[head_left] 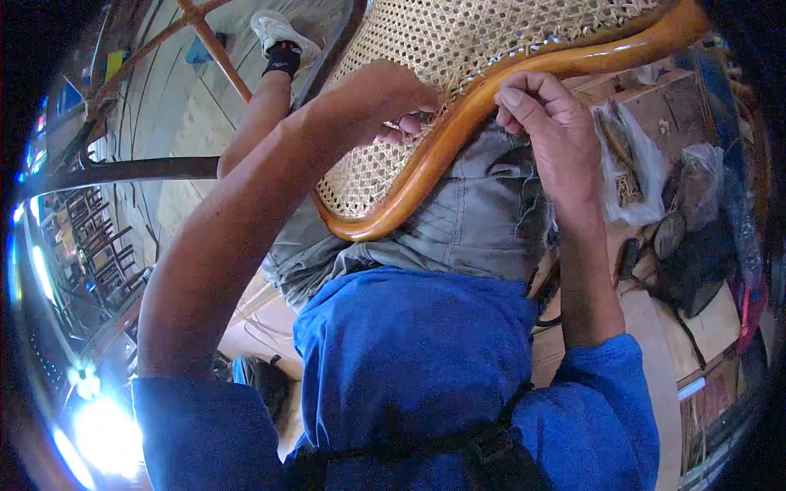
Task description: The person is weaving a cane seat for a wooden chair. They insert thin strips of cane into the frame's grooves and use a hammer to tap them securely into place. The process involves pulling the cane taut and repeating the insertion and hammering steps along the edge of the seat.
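Observation:
Across my lap lies a curved, glossy orange-brown wooden frame (446,141), its opening filled with woven cane webbing (385,57). Pale loops of cane run along the inner edge of the wood. My left hand (393,96) rests over the webbing, its fingers curled down close to that edge; whatever they pinch is hidden. On the other side of the rail, my right hand (550,119) is raised with thumb and forefinger pressed together and the other fingers folded in. Anything between them is too small to make out.
At right, a wooden bench (663,106) carries a clear plastic bag (629,168) and a dark cloth-like item (697,262). Dark curved wood (139,170) and a brown pole (219,57) stand at left. A person's shoe (282,37) is on the floor beyond; stacked wooden furniture (92,237) sits far left.

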The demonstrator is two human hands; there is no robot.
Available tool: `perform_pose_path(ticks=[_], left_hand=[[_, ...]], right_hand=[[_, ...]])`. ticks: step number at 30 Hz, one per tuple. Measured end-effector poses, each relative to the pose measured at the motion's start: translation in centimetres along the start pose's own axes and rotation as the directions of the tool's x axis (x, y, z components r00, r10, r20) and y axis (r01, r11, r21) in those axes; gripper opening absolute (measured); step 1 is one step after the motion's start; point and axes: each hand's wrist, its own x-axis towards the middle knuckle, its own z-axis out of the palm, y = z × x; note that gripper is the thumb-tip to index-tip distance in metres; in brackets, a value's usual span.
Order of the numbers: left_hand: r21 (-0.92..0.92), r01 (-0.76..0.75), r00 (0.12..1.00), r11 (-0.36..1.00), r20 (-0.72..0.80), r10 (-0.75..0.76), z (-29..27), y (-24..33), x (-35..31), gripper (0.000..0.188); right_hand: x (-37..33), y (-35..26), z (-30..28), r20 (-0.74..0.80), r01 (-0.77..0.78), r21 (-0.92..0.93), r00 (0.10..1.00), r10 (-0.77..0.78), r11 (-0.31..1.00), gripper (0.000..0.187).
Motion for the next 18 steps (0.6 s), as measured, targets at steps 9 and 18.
perform_pose_path(ticks=[9,18], left_hand=[[0.194,-0.2,0.98,0.96,0.048,0.194,-0.6,-1.3,0.6,0.033],[0.637,-0.399,0.882,0.659,0.071,0.465,-0.3,-0.5,2.5,0.028]], right_hand=[[0.0,-0.1,0.4,0.008,0.015,-0.006,1.0,-0.015,1.0,0.012],[0.4,-0.3,0.1,0.019,-0.006,-0.202,1.0,0.01,0.979,0.013]])
